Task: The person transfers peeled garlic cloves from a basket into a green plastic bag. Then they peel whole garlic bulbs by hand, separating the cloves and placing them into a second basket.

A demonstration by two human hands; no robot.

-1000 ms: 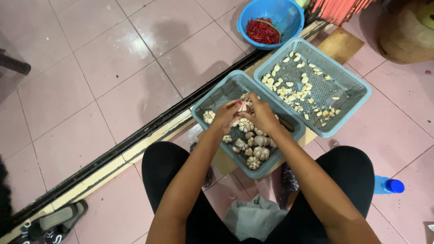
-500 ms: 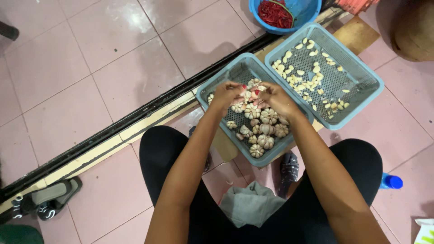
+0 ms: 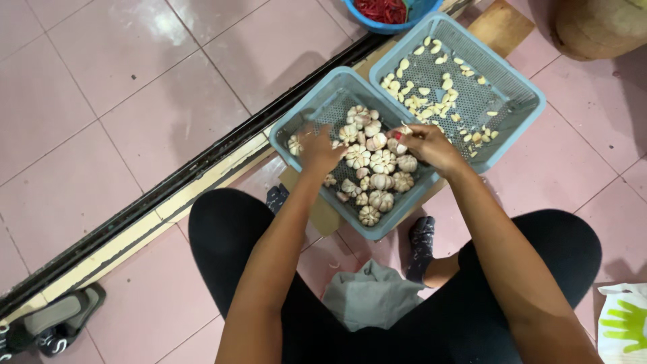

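Observation:
A pale blue square basket [image 3: 302,123] sits on the floor before my knees, holding several whole garlic bulbs [image 3: 381,162]. My left hand [image 3: 319,149] reaches into its left side, fingers curled down among the bulbs; whether it grips one I cannot tell. My right hand [image 3: 426,143] is at the basket's right side, fingers pinched on a garlic bulb [image 3: 397,144]. A second blue basket [image 3: 519,85] behind it holds several loose garlic cloves [image 3: 426,101].
A blue bowl of red chillies [image 3: 383,9] stands at the top edge. A dark floor track [image 3: 189,176] runs diagonally on the pink tiles. A sandal [image 3: 52,317] lies bottom left, a grey cloth [image 3: 372,295] between my legs, a bag [image 3: 623,322] bottom right.
My hands have parted: the left moved to the basket's left side, the right stayed on a bulb at the right. The view shifted, so the baskets sit higher in frame.

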